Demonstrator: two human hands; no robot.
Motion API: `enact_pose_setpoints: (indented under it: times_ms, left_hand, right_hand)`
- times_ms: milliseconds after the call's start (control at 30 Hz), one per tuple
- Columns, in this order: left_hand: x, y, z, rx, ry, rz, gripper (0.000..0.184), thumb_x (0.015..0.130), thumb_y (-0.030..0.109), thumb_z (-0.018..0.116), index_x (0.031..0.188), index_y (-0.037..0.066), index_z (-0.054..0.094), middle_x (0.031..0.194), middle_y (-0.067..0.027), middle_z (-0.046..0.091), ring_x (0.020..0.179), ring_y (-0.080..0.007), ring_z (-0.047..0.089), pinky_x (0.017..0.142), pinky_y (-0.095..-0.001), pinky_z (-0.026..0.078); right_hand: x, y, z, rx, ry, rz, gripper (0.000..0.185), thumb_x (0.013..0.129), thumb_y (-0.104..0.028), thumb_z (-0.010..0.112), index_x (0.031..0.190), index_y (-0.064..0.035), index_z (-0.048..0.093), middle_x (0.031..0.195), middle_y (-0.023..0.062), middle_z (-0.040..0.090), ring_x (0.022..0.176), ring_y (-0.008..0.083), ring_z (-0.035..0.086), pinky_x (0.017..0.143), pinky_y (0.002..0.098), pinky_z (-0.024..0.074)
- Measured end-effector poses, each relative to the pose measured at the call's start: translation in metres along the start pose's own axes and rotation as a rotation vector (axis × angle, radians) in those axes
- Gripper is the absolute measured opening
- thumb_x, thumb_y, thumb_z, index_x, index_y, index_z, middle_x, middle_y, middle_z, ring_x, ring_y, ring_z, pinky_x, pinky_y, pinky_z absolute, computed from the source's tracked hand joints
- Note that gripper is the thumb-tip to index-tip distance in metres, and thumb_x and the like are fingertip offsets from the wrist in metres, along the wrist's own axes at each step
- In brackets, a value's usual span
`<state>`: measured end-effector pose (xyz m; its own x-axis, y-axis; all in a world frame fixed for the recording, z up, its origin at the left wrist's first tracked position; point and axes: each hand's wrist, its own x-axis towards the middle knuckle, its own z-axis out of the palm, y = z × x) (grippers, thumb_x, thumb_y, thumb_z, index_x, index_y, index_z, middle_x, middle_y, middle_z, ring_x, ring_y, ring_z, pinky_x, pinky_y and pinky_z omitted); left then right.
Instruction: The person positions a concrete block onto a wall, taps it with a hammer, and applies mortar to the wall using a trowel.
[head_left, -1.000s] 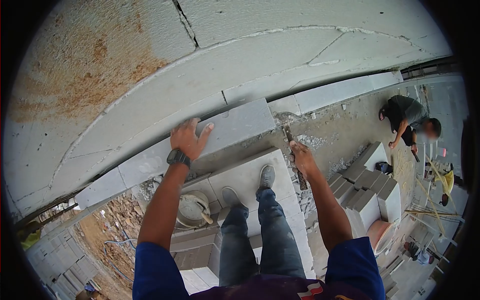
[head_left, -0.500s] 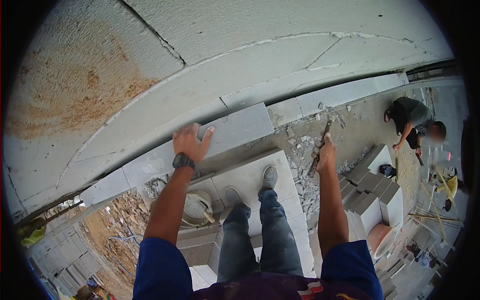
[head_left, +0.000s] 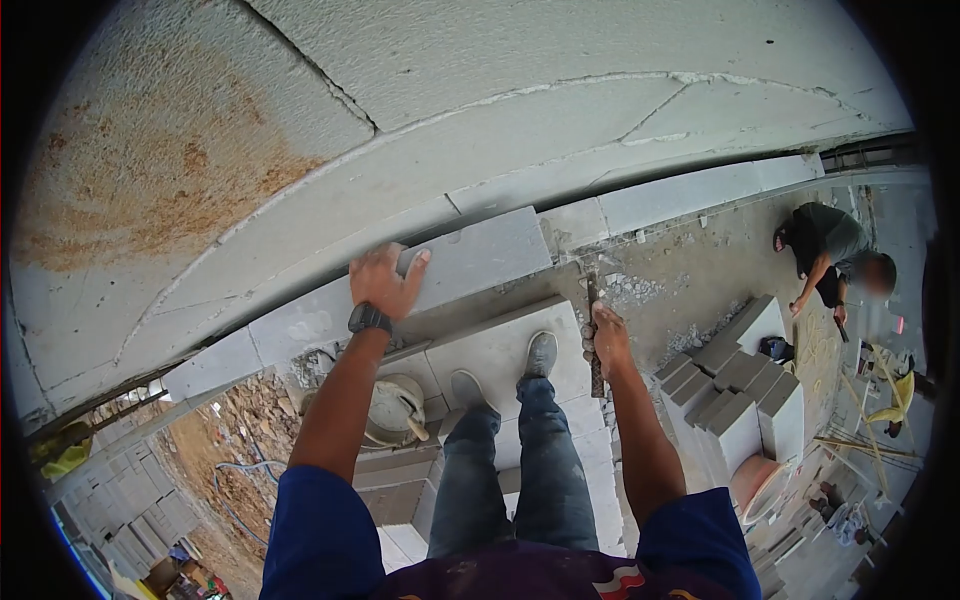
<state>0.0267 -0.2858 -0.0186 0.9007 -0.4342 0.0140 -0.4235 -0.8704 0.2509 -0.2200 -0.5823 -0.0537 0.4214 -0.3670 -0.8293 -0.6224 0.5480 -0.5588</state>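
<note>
My left hand (head_left: 384,285), with a watch on the wrist, rests with fingers apart on a pale grey block (head_left: 485,250) lying along the foot of the wall. My right hand (head_left: 610,335) is closed round the handle of a hammer (head_left: 597,378). The hammer's head is near the block's right end, where it is hard to make out. Right of that end, a lower pale block (head_left: 575,224) continues the row. Broken chips (head_left: 630,288) lie on the floor beside the hammer.
A large pale wall (head_left: 330,215) rises in front. My feet stand on light slabs (head_left: 480,350), with a bucket (head_left: 392,412) to their left. Stacked blocks (head_left: 735,400) and an orange-rimmed tub (head_left: 757,485) are at right. Beyond them, a person (head_left: 825,245) crouches; rubble (head_left: 235,440) lies at left.
The hammer was swung up and to the right half a second ago; now my right hand has brought it back left and down beside the block's end. My left hand stays on the block.
</note>
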Motion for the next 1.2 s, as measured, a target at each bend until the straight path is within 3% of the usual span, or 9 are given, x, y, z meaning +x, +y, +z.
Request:
enact_pose_setpoints:
  times_ms: [100, 400, 500, 700, 967, 1200]
  left_hand:
    - [0.0, 0.001, -0.001, -0.027, 0.01, 0.004, 0.05, 0.093, 0.053, 0.061, 0.1, 0.005, 0.073, 0.101, -0.0163, 0.073, 0.099, -0.0342, 0.067, 0.092, -0.0469, 0.045]
    - [-0.003, -0.003, -0.004, -0.106, 0.036, 0.027, 0.047, 0.094, 0.05, 0.061, 0.102, 0.005, 0.073, 0.104, -0.0159, 0.073, 0.103, -0.0337, 0.066, 0.095, -0.0461, 0.043]
    - [-0.007, -0.01, -0.002, -0.116, 0.056, 0.081, 0.052, 0.094, 0.05, 0.06, 0.111, 0.002, 0.071, 0.111, -0.0191, 0.071, 0.11, -0.0358, 0.063, 0.102, -0.0473, 0.041]
    - [-0.025, -0.036, -0.005, -0.008, 0.13, 0.17, 0.053, 0.094, 0.048, 0.062, 0.124, 0.005, 0.067, 0.119, -0.018, 0.068, 0.113, -0.0358, 0.06, 0.103, -0.0488, 0.04]
    - [-0.034, -0.1, -0.034, 0.021, -0.037, 0.114, 0.056, 0.095, 0.052, 0.06, 0.125, 0.005, 0.066, 0.124, -0.0196, 0.067, 0.119, -0.0363, 0.059, 0.107, -0.0486, 0.039]
    - [-0.055, -0.136, -0.053, -0.044, -0.044, 0.067, 0.06, 0.096, 0.055, 0.056, 0.126, 0.004, 0.065, 0.127, -0.02, 0.065, 0.122, -0.0349, 0.059, 0.107, -0.049, 0.04]
  right_hand:
    - [-0.009, 0.029, -0.009, -0.065, 0.07, 0.014, 0.028, 0.106, -0.039, 0.048, 0.1, -0.0128, 0.056, 0.067, -0.003, 0.048, 0.049, 0.009, 0.041, 0.043, 0.0269, 0.0367]
    - [-0.023, 0.172, -0.069, -0.206, 0.096, 0.268, 0.026, 0.105, -0.036, 0.047, 0.104, -0.0116, 0.057, 0.065, 0.001, 0.049, 0.047, 0.0125, 0.045, 0.043, 0.0301, 0.0397]
    - [-0.035, 0.2, -0.081, -0.27, 0.094, 0.307, 0.026, 0.104, -0.035, 0.048, 0.101, -0.0104, 0.057, 0.063, 0.0017, 0.049, 0.045, 0.0136, 0.045, 0.041, 0.032, 0.0396]
    - [-0.044, 0.219, -0.088, -0.415, 0.137, 0.303, 0.028, 0.103, -0.034, 0.05, 0.094, -0.0094, 0.06, 0.058, 0.002, 0.048, 0.042, 0.015, 0.044, 0.039, 0.0345, 0.0386]
    - [-0.047, 0.213, -0.073, -0.455, 0.132, 0.259, 0.028, 0.101, -0.033, 0.052, 0.091, -0.0089, 0.061, 0.058, 0.0019, 0.047, 0.042, 0.015, 0.044, 0.039, 0.0349, 0.0373]
    - [-0.052, 0.223, -0.048, -0.542, 0.114, 0.254, 0.03, 0.101, -0.034, 0.053, 0.095, -0.0066, 0.063, 0.06, 0.0037, 0.051, 0.042, 0.0162, 0.046, 0.038, 0.0351, 0.039]
